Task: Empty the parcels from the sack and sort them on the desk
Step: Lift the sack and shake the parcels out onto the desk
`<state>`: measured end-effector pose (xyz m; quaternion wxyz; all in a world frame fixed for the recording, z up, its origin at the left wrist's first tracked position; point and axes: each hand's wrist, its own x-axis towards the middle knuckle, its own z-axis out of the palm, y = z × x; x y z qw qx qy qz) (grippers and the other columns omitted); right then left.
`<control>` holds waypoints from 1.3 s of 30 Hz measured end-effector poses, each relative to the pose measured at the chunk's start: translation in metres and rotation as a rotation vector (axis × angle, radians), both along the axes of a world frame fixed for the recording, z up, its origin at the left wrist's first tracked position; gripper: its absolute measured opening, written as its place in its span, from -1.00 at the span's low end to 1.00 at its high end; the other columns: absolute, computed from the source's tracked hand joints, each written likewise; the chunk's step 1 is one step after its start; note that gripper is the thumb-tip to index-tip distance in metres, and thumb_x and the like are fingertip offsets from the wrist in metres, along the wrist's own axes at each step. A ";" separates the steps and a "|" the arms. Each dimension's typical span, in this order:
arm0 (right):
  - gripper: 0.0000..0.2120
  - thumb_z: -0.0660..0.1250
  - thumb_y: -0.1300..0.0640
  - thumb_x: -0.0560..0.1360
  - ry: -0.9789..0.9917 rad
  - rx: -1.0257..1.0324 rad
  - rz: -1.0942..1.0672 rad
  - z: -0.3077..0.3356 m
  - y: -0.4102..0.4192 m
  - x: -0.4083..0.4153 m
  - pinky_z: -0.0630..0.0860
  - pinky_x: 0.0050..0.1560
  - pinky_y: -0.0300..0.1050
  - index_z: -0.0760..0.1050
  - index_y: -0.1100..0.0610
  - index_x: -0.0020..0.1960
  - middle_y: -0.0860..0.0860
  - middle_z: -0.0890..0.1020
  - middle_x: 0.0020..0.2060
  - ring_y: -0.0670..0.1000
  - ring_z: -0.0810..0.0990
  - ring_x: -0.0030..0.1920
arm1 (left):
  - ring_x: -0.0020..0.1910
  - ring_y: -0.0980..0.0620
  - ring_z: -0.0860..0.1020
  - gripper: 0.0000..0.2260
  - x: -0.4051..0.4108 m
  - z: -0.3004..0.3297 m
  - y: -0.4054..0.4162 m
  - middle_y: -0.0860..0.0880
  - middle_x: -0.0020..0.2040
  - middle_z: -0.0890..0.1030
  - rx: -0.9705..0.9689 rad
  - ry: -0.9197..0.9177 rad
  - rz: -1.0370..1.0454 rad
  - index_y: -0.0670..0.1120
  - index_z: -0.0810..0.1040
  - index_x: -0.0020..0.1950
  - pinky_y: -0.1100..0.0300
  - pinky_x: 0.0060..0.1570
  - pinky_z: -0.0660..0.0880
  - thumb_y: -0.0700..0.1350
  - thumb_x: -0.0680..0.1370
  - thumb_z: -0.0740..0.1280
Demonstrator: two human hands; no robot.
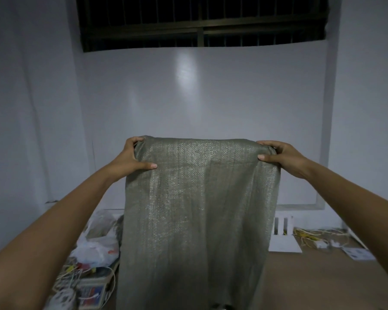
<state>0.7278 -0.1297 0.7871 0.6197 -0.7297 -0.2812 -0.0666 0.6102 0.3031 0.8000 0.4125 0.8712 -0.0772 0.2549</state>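
No legible text, label or number on anything in view.

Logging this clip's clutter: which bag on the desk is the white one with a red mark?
The plastic bag left of the held sack, the nearer one; the bag behind it is clear and unmarked.

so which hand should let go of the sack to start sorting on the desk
Probably the right hand. Both hands pinch the sack at its top corners, but bare desk shows on the right, while the left hand is above clutter and a plastic bag.
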 end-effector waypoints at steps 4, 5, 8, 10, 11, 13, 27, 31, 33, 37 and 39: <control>-0.49 0.48 0.30 0.37 0.019 -0.046 0.016 0.001 0.000 -0.001 0.59 0.07 -0.22 0.50 0.11 0.28 0.07 0.62 0.15 0.02 0.62 0.13 | 0.28 0.04 0.36 0.10 -0.001 0.000 0.007 0.02 0.34 0.30 0.039 0.116 -0.031 0.04 0.10 0.47 0.16 0.28 0.34 0.16 0.06 0.61; -0.50 0.49 0.29 0.35 0.016 -0.055 0.001 0.001 0.001 -0.001 0.59 0.05 -0.24 0.50 0.10 0.26 0.07 0.62 0.14 0.01 0.62 0.11 | 0.30 0.05 0.35 0.12 -0.001 -0.001 0.006 0.03 0.35 0.29 0.063 0.130 -0.044 0.04 0.10 0.48 0.16 0.30 0.33 0.17 0.05 0.61; -0.57 0.49 0.25 0.38 -0.020 -0.076 -0.044 0.002 0.007 -0.005 0.59 -0.05 -0.29 0.52 0.11 0.22 0.06 0.63 0.09 -0.01 0.63 0.05 | 0.35 0.05 0.31 -0.05 0.001 -0.005 0.000 -0.01 0.39 0.27 0.154 0.096 -0.042 -0.02 0.15 0.49 0.18 0.35 0.28 -0.04 0.24 0.62; -0.61 0.47 0.23 0.41 -0.041 -0.078 -0.053 0.001 0.012 -0.008 0.58 -0.09 -0.32 0.52 0.14 0.22 0.06 0.63 0.06 -0.03 0.63 0.01 | 0.32 0.07 0.38 -0.13 0.000 -0.004 -0.004 -0.01 0.37 0.34 0.197 0.042 -0.063 -0.04 0.25 0.47 0.09 0.39 0.31 -0.05 0.26 0.61; -0.63 0.46 0.22 0.42 -0.045 -0.069 -0.061 0.001 0.013 -0.009 0.57 -0.12 -0.34 0.52 0.16 0.21 0.05 0.64 0.04 -0.05 0.63 0.00 | 0.29 0.08 0.43 -0.14 0.001 -0.005 -0.004 -0.01 0.34 0.40 0.206 0.012 -0.069 -0.02 0.31 0.45 0.04 0.38 0.35 0.02 0.23 0.61; -0.64 0.46 0.19 0.43 -0.055 -0.049 -0.091 0.000 0.012 -0.010 0.57 -0.15 -0.36 0.54 0.18 0.20 0.04 0.64 0.02 -0.06 0.64 -0.02 | 0.20 0.19 0.50 -0.25 0.001 -0.004 -0.003 0.06 0.25 0.51 0.178 -0.037 -0.027 0.07 0.41 0.37 0.11 0.28 0.45 0.06 0.23 0.61; -0.54 0.39 0.19 0.50 0.121 0.150 -0.132 0.002 0.012 -0.011 0.61 -0.29 -0.15 0.18 -0.02 0.21 0.10 0.48 -0.04 0.03 0.57 -0.16 | 0.35 0.03 0.30 -0.53 -0.004 -0.008 0.000 -0.08 0.37 0.32 -0.169 -0.207 -0.009 0.32 0.39 0.15 0.05 0.29 0.37 -0.09 0.40 0.50; -0.76 0.36 0.27 0.51 0.111 0.182 -0.093 0.001 0.011 -0.005 0.60 -0.33 -0.17 0.32 0.03 -0.04 0.13 0.49 -0.07 0.03 0.57 -0.24 | 0.18 0.07 0.44 -0.68 -0.005 -0.009 -0.003 0.01 0.21 0.43 -0.234 -0.238 -0.073 0.21 0.42 0.04 0.32 -0.05 0.50 -0.15 0.47 0.43; -0.80 0.37 0.31 0.48 0.081 0.177 -0.087 0.002 0.010 -0.003 0.59 -0.32 -0.25 0.42 0.06 -0.18 0.10 0.52 -0.14 -0.02 0.59 -0.28 | 0.01 0.07 0.50 -0.77 -0.004 -0.009 0.000 0.09 0.06 0.50 -0.288 -0.241 -0.110 0.15 0.50 -0.06 0.39 -0.20 0.51 -0.20 0.49 0.40; -0.78 0.43 0.34 0.42 0.120 0.124 -0.034 0.005 0.007 -0.004 0.61 -0.15 -0.32 0.58 0.09 -0.01 0.03 0.61 -0.02 -0.02 0.61 -0.05 | 0.05 0.08 0.53 -0.76 -0.001 -0.007 0.006 0.11 -0.01 0.59 -0.331 -0.195 -0.140 0.10 0.66 -0.17 0.35 -0.02 0.48 -0.25 0.50 0.37; -0.66 0.43 0.36 0.40 0.151 0.074 0.024 0.008 0.005 -0.005 0.61 -0.08 -0.29 0.58 0.10 0.12 0.01 0.60 0.08 -0.01 0.60 0.05 | 0.13 0.04 0.55 -0.82 -0.002 -0.003 0.006 0.11 0.04 0.60 -0.340 -0.128 -0.138 0.08 0.65 -0.05 0.42 -0.03 0.49 -0.21 0.48 0.40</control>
